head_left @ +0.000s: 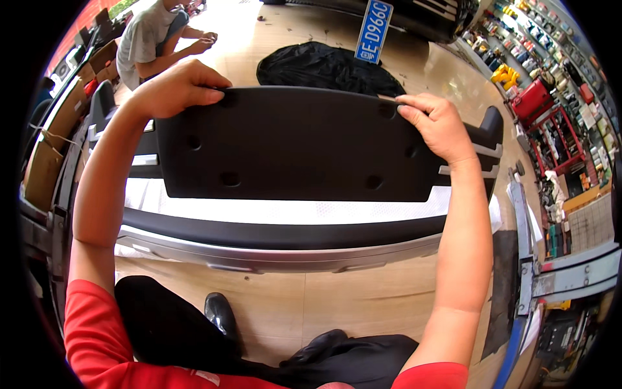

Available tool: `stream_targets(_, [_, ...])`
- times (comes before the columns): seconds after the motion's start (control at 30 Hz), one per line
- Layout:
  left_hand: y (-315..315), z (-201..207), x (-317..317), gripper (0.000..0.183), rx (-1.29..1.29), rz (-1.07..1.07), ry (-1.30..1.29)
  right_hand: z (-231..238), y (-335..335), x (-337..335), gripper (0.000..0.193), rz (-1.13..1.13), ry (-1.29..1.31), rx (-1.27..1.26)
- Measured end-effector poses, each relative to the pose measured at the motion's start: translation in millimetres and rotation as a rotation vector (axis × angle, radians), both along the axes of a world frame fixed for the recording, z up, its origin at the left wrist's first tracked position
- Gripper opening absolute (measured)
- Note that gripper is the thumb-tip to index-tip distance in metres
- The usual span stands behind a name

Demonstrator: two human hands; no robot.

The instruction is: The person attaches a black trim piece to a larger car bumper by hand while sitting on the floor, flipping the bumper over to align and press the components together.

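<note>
- Parked beyond the black panel [298,149], cropped at the upper rim: a dark vehicle [427,19].
- Well apart to the right of the black panel: shelving [580,107] packed with small goods.
- Running past the black panel on both sides: a long bumper-like part [285,236] in black and silver, over white wrapping [291,211]. Laying-out apparently done.
- Beyond the black panel, to the left: a co-worker [146,42], crouched, hands held close together (anything between them too small to make out).
- At centre, the black panel itself, held up by its far edge above the middle of the bumper-like part. Judged as midway: picked up and spanned between two hands, but not yet released, nor seen fastened to anything. Contact along its near edge, impossible to tell.
- Just beyond the black panel: a crumpled black sheet [311,68], with a blue plate [374,32] rising at its far side.
- On the black panel's far left corner: the left hand [175,87], partly closed, thumb on the near face, fingers over the edge.
- On its far right corner: the right hand [439,126], in a similar pinch.
- Dotted across the black panel: round recesses [230,178], no fasteners visible.
</note>
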State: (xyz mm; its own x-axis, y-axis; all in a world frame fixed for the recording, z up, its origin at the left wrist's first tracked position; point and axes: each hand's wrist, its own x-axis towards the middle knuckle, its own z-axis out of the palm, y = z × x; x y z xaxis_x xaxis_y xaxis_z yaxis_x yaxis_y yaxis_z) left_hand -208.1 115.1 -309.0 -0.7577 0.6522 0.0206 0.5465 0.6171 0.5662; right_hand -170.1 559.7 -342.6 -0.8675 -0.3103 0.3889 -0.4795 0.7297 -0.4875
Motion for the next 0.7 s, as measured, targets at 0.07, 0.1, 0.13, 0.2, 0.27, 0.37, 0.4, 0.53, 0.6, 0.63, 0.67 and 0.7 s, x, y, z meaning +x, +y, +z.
stream_targets(0.07, [-0.8, -3.0, -10.3, 0.033, -0.017, -0.010, -0.013, 7.7, -3.4, -1.5, 0.030, -0.028, -0.096, -0.007])
stream_targets(0.1, [-2.3, -4.7, -16.2, 0.033, -0.049, -0.025, -0.039, 8.4, -4.8, -3.5, 0.030, -0.015, -0.087, 0.003])
stream_targets(0.13, [-2.1, -3.9, -19.7, 0.034, -0.077, 0.011, -0.055, 7.7, -4.3, -6.4, 0.029, -0.026, -0.116, -0.016])
stream_targets(0.2, [-0.7, -0.3, -23.1, 0.035, -0.105, 0.049, -0.050, 2.9, -1.3, -12.9, 0.028, -0.041, -0.121, -0.017])
stream_targets(0.27, [-0.8, -5.5, -24.0, 0.038, -0.095, 0.119, -0.078, -5.1, -1.7, -15.0, 0.029, -0.073, -0.060, -0.014])
stream_targets(0.37, [-3.1, -14.7, -19.2, 0.036, -0.017, 0.133, -0.040, -19.7, -8.1, -9.6, 0.027, -0.148, 0.056, -0.001])
stream_targets(0.4, [-4.0, -15.6, -17.8, 0.035, -0.004, 0.123, -0.035, -25.6, -11.6, -8.8, 0.026, -0.159, 0.170, -0.005])
stream_targets(0.53, [-3.2, -23.8, -16.7, 0.036, 0.059, 0.138, -0.022, -35.0, -6.5, -6.0, 0.026, -0.160, 0.318, 0.025])
stream_targets(0.6, [0.5, -20.8, -16.3, 0.038, -0.005, 0.129, 0.065, -34.6, -5.1, -5.5, 0.026, -0.168, 0.306, 0.041])
stream_targets(0.63, [2.3, -21.4, -16.5, 0.038, -0.005, 0.132, 0.064, -33.9, -5.0, -5.1, 0.026, -0.165, 0.304, 0.041])
stream_targets(0.67, [4.1, -22.6, -16.5, 0.037, 0.000, 0.155, 0.079, -32.9, -4.5, -5.0, 0.026, -0.169, 0.300, 0.053])
stream_targets(0.7, [6.1, -23.5, -16.5, 0.035, 0.006, 0.177, 0.095, -31.8, -3.8, -5.0, 0.026, -0.173, 0.295, 0.064])
